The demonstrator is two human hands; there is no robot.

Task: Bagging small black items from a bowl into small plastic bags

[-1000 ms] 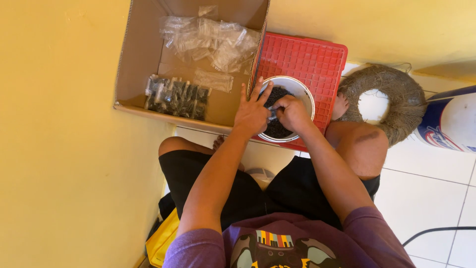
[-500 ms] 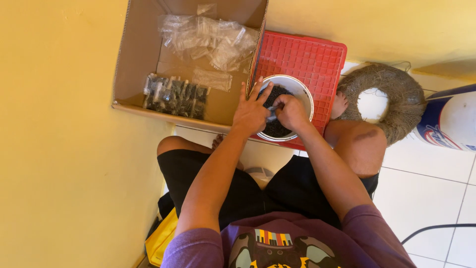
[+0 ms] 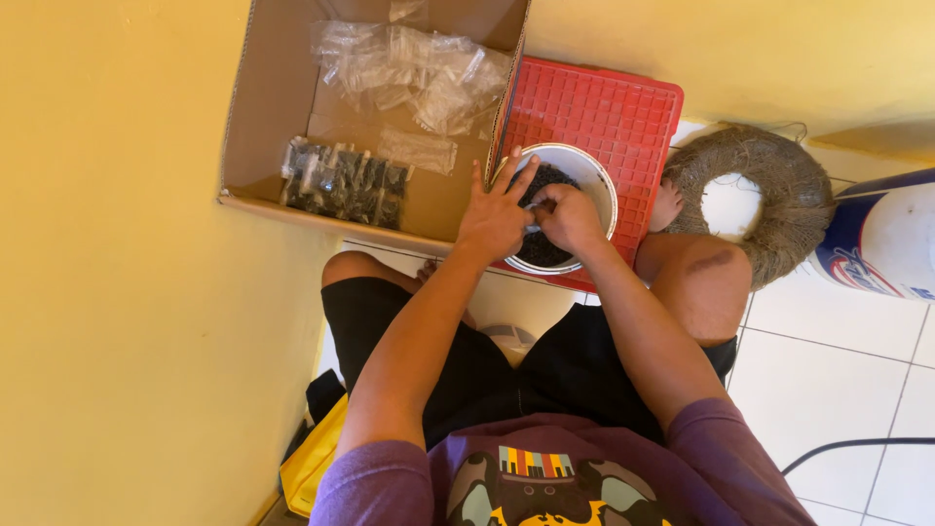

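Left hand (image 3: 495, 216), fingers spread, steadies the white bowl (image 3: 591, 173) of small black bits on the red crate (image 3: 623, 117); right hand (image 3: 568, 216) pinches something small inside. Best keep the bowl braced flat and pinch lightly, low over the bowl.

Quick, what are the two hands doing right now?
Left hand: open, fingers spread over the white bowl.
Right hand: curled over the dark bits; cannot tell what it holds.

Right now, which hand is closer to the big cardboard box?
Left. The left hand rests on the white bowl's rim right beside the cardboard box; the right hand sits farther away, over the bowl's dark contents.
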